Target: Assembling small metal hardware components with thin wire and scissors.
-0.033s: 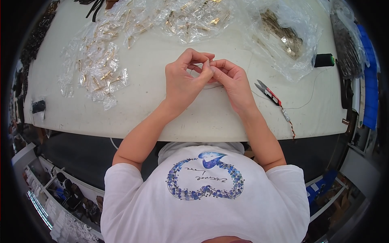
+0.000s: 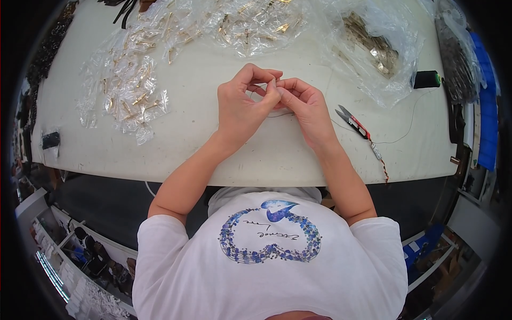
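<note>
My left hand [image 2: 240, 105] and my right hand [image 2: 312, 113] meet above the table, fingertips pinched together. Between them runs a dark thread [image 2: 284, 114], which loops by the left fingers and passes under the right hand. Both hands are closed on the thread; anything else at the fingertips is too small or hidden to make out. To the right of my right hand lie thread snips [image 2: 354, 122] with dark blades, red-and-black handles and a twisted cord. The thread trails past them toward a black spool [image 2: 426, 79] with a green end.
Small gold-coloured pieces in clear plastic wraps [image 2: 138, 90] are spread across the far left and middle of the white table [image 2: 213, 170]. A clear bag [image 2: 373, 48] with flat metallic pieces lies at the far right. A small black item [image 2: 50, 140] sits near the left edge.
</note>
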`<action>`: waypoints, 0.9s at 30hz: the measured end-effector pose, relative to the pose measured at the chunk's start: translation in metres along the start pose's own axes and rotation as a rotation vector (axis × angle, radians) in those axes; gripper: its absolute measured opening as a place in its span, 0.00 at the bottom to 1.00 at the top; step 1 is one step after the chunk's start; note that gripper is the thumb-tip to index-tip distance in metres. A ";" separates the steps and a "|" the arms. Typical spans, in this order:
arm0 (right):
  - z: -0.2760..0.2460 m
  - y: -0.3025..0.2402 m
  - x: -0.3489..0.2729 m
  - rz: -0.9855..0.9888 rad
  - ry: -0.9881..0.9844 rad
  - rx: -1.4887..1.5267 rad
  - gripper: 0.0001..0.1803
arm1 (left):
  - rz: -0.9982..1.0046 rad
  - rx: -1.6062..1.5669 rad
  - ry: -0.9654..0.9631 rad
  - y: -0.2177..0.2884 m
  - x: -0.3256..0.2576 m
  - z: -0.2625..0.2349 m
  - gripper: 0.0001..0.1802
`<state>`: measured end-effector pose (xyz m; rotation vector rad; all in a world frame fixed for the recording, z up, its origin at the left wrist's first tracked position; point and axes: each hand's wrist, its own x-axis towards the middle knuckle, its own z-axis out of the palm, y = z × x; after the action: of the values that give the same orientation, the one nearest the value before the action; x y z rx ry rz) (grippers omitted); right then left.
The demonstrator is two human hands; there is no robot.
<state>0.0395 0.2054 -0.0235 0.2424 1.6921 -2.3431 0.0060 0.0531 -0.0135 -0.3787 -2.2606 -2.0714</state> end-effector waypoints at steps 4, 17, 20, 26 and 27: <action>0.000 0.001 0.000 -0.004 0.000 -0.004 0.11 | -0.002 0.008 -0.002 0.001 0.000 0.000 0.03; 0.000 0.000 0.000 -0.006 -0.001 -0.002 0.10 | -0.011 -0.012 -0.014 0.000 0.001 -0.002 0.03; 0.000 -0.001 0.000 -0.010 -0.001 -0.007 0.10 | -0.019 -0.014 -0.022 0.000 0.000 -0.003 0.03; 0.001 -0.001 -0.001 -0.007 0.001 -0.001 0.11 | -0.073 0.003 -0.072 0.003 0.000 -0.005 0.03; 0.001 -0.001 -0.001 -0.007 0.001 -0.001 0.11 | -0.077 -0.004 -0.071 0.003 0.000 -0.005 0.03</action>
<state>0.0398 0.2049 -0.0225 0.2378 1.6974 -2.3478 0.0058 0.0485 -0.0096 -0.3771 -2.3468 -2.1325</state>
